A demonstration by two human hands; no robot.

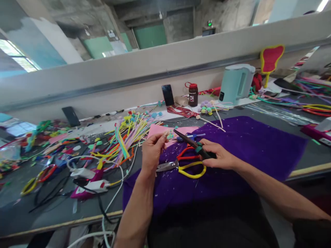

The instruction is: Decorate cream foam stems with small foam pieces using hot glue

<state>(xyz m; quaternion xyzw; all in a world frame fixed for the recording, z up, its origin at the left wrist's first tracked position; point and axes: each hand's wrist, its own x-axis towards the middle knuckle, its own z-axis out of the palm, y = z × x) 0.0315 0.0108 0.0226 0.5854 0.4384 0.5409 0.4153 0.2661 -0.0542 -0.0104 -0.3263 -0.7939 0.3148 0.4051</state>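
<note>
Hands grip slim black pliers over purple felt.

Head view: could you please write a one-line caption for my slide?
Left hand pinches a small craft piece; right hand holds a black tool above scissors on purple cloth.

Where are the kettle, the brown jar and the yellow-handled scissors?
kettle (236, 82), head view, middle of its pale body
brown jar (192, 95), head view, its dark side under the red lid
yellow-handled scissors (191, 169), head view, yellow handle loop
</note>
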